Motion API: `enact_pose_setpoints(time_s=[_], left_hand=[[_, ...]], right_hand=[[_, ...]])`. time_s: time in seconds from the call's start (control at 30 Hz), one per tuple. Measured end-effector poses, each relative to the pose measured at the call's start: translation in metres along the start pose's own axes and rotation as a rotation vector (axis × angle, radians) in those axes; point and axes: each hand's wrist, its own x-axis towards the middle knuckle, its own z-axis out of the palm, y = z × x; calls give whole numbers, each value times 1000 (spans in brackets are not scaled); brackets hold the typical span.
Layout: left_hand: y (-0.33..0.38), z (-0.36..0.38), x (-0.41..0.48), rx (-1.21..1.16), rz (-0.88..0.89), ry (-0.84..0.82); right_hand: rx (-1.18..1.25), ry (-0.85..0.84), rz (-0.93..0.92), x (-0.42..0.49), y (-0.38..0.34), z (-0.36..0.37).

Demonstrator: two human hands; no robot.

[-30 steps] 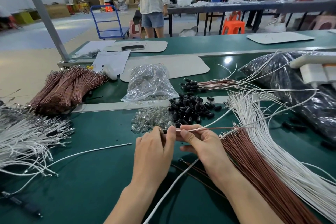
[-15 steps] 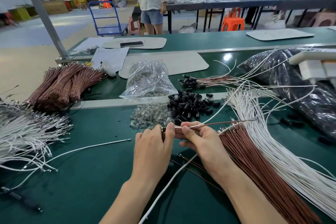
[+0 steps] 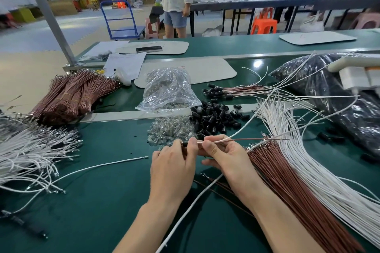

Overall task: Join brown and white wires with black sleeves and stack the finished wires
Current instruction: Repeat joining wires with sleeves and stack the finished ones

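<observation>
My left hand pinches a black sleeve at the end of a brown wire and a white wire. My right hand pinches both wires just right of the sleeve. Loose black sleeves lie piled just beyond my hands. A fan of brown wires and white wires spreads to the right. Finished wires with black sleeves lie stacked farther back.
Clear bulbs lie by a clear bag. Bundled brown wires and loose white wires fill the left. A black bag sits at right. One white wire lies on the green table. A person stands beyond.
My hands hold the same grip on sleeve and wires. The view has tilted down slightly, and the wires' free ends have swung a little.
</observation>
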Motion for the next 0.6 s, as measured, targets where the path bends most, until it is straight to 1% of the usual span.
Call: enact_pose_setpoints(time_s=[0.1,0.2,0.3,0.47,0.6], left_hand=[[1,-1,0,35,7,-18],[1,-1,-1,47,3,-6],[3,-2,-2,69,-21,30],[3,-1,0,83,-12,-20],[3,1,-1,75,1,1]], right_hand=[[-74,74,-16,-1,0,2],[-85,110,-17,-1,1,3],[-100,97,-13,0,1,5],[-85,68,-5,0,1,5],[-75,53,-3,0,1,3]])
